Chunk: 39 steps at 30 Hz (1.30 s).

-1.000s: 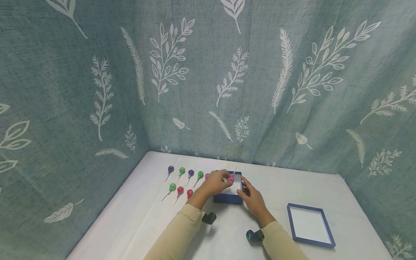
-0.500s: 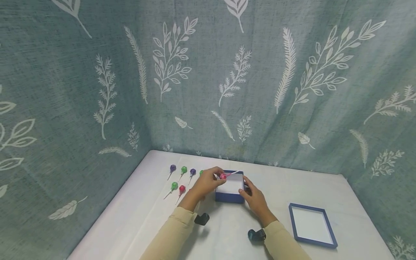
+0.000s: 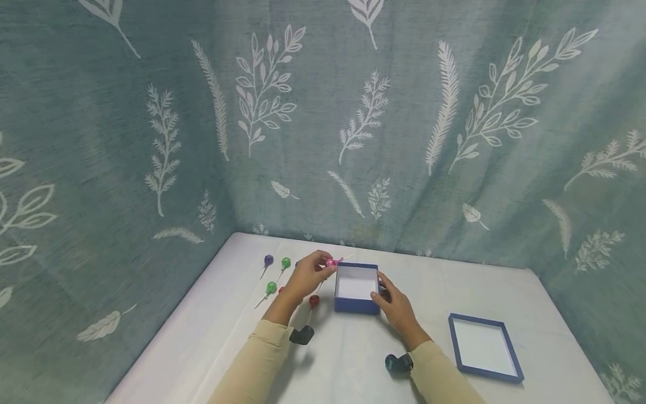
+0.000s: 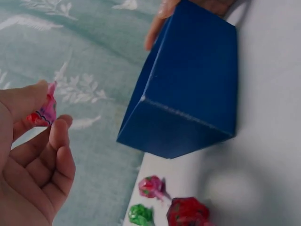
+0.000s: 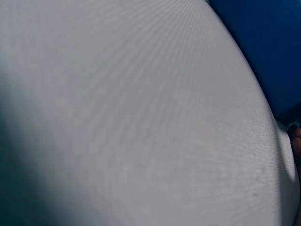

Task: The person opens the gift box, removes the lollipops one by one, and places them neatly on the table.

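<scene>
My left hand (image 3: 304, 279) pinches a pink-wrapped lollipop (image 3: 331, 262) between thumb and fingers, its white stick pointing right, just left of the box's far corner. The left wrist view shows the wrapper (image 4: 47, 110) close up. An open-topped blue box (image 3: 357, 306) with a white inside stands on the table, and no lollipop shows in it. At its right side, my right hand (image 3: 397, 308) holds the wall with thumb and fingers. Below my left forearm lies a red lollipop (image 3: 314, 301). The right wrist view catches only fingertips (image 5: 295, 134) beside the box.
Purple (image 3: 268, 260), green (image 3: 286, 262) and other lollipops lie in rows at the left, partly hidden by my left arm. A shallow blue-edged lid (image 3: 454, 343) lies inside up at the right. Patterned curtains (image 3: 323, 140) stand behind and left of the white table.
My left hand has moved left with the pink lollipop, from over the box to beyond its left side. The stick has tipped from upright toward the right. My right hand stays at the box.
</scene>
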### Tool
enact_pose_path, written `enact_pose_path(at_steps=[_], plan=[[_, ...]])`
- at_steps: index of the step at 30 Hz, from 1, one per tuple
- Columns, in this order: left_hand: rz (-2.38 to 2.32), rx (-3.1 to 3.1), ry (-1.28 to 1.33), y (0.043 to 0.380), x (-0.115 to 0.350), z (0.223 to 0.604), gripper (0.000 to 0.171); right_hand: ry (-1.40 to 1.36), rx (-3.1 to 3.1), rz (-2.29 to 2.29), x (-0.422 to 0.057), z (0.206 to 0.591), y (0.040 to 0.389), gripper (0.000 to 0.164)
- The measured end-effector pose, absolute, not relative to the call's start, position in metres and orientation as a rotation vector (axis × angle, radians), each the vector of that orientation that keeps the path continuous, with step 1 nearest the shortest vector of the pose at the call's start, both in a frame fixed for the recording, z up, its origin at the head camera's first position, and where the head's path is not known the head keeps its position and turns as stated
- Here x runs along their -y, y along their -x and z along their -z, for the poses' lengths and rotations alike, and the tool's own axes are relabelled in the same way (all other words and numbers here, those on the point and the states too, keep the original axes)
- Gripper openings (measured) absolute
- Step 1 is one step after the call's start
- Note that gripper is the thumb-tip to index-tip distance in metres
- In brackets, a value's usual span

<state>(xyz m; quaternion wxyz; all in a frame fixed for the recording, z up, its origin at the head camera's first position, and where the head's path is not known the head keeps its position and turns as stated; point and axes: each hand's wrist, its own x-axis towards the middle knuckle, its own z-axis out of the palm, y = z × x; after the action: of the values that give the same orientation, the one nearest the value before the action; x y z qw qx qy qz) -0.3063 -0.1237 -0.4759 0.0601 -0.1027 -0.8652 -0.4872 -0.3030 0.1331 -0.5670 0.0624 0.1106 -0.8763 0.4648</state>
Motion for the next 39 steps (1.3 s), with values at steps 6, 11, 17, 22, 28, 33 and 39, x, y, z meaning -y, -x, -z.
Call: enact_pose_path(at_steps=[6,11,17,22,28,33,39], plan=[[1.468,2.556,0.244,0.309,0.138,0.478,0.032,-0.346,2.656,-1.396,-0.129,0.567,0.305,0.061],[1.459,2.534,0.193,0.31,0.147,0.479,0.034,-0.366,2.65,-1.383,-0.129,0.568,0.306,0.061],[1.473,2.495,0.148,0.306,0.155,0.476,0.034,-0.384,2.626,-1.411,-0.128,0.567,0.309,0.061],[1.562,2.455,0.089,0.305,0.163,0.479,0.037,-0.371,2.646,-1.414,-0.128,0.57,0.31,0.062],[1.583,2.434,0.124,0.307,0.17,0.479,0.039,-0.34,2.64,-1.412,-0.133,0.57,0.309,0.062],[1.578,2.463,0.145,0.308,0.182,0.475,0.04,-0.334,2.636,-1.415,-0.135,0.57,0.309,0.062],[1.462,2.528,0.048,0.307,0.205,0.473,0.05,-0.311,2.64,-1.398,-0.137,0.571,0.309,0.062]])
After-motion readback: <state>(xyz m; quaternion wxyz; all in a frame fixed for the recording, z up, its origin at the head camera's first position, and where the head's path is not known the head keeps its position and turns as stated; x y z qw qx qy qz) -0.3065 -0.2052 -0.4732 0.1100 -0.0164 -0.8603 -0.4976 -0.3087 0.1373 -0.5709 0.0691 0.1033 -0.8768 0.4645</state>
